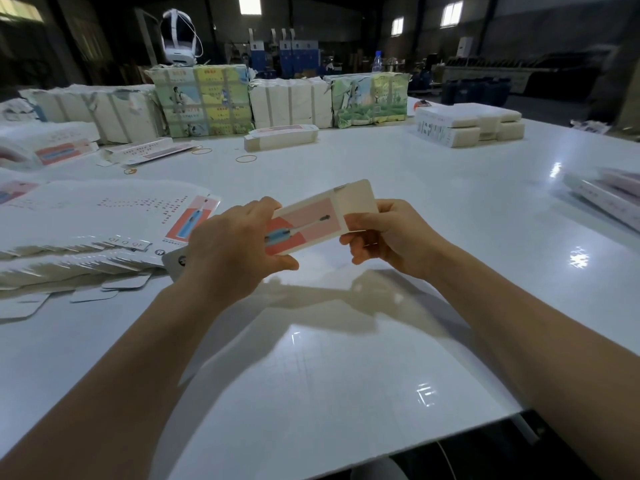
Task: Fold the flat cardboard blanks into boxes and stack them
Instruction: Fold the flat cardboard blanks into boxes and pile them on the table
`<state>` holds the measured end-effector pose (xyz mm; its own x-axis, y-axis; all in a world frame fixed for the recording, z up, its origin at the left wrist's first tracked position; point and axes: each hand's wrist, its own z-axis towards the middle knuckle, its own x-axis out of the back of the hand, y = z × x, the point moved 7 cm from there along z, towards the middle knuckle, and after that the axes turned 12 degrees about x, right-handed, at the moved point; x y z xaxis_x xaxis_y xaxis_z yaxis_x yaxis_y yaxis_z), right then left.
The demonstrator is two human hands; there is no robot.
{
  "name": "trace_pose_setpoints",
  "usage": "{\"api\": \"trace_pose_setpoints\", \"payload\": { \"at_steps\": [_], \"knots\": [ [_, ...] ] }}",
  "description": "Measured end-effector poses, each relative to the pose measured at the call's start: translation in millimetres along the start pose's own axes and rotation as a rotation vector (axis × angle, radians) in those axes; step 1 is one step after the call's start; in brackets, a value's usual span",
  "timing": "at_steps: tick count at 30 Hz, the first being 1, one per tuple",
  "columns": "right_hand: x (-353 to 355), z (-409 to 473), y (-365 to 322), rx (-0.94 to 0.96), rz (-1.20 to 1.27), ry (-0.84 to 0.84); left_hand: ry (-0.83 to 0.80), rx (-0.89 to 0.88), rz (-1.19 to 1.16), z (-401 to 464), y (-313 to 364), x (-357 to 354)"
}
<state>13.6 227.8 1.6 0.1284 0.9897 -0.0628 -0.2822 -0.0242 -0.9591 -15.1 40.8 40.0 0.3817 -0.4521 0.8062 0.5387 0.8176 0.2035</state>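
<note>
Both hands gripping pink toothbrush-print carton (pixel 313 221), left hand (pixel 235 244) one end, right hand (pixel 391 237) plain flap end

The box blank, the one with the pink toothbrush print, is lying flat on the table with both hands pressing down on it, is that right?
Not quite. The head view shows the box blank held up above the table, not lying on it. The left hand grips one end and the right hand the other. The pink toothbrush print is right.
</note>
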Motion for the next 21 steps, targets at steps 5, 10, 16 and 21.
{"api": "trace_pose_setpoints", "payload": {
  "at_steps": [5,10,16,21],
  "knots": [
    [1,-3,-6,0.094,0.066,0.151,0.011,0.064,-0.019,1,-8,-3],
    [15,-13,-16,0.318,-0.054,0.458,-0.002,0.154,-0.026,4,-16,-4],
    [-2,-13,-11,0.365,-0.131,0.393,-0.054,0.163,-0.043,3,-15,-11],
    [-7,-16,-16,0.409,-0.233,0.356,-0.107,0.124,-0.078,1,-6,-19]
  ]
}}
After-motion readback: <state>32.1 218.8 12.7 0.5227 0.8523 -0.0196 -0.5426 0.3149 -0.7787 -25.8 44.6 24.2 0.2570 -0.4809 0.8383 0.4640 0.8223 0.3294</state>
